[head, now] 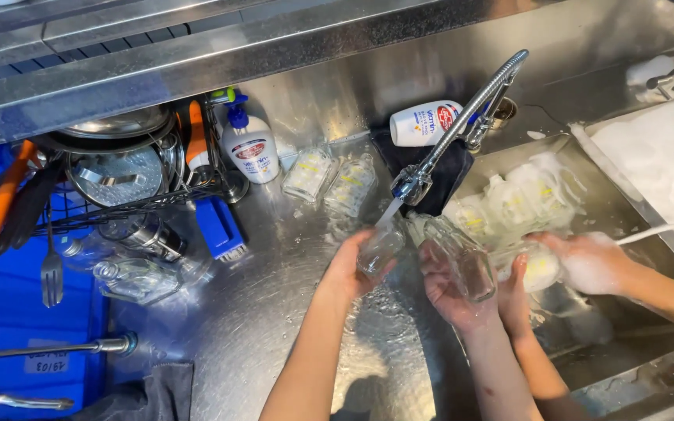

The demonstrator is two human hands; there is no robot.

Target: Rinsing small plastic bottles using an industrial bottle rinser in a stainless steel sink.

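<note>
While water runs, left hand (350, 269) grips one glass bottle (378, 251); right hand (446, 288) grips another bottle (466, 261).

Commercial kitchen wash-up area: steel sink (587, 191), spray tap (462, 125), soap bottle (250, 144).

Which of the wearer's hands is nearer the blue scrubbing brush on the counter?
Left. The left hand, holding a glass bottle under the tap, is right of the blue brush; the right hand is farther right.
</note>
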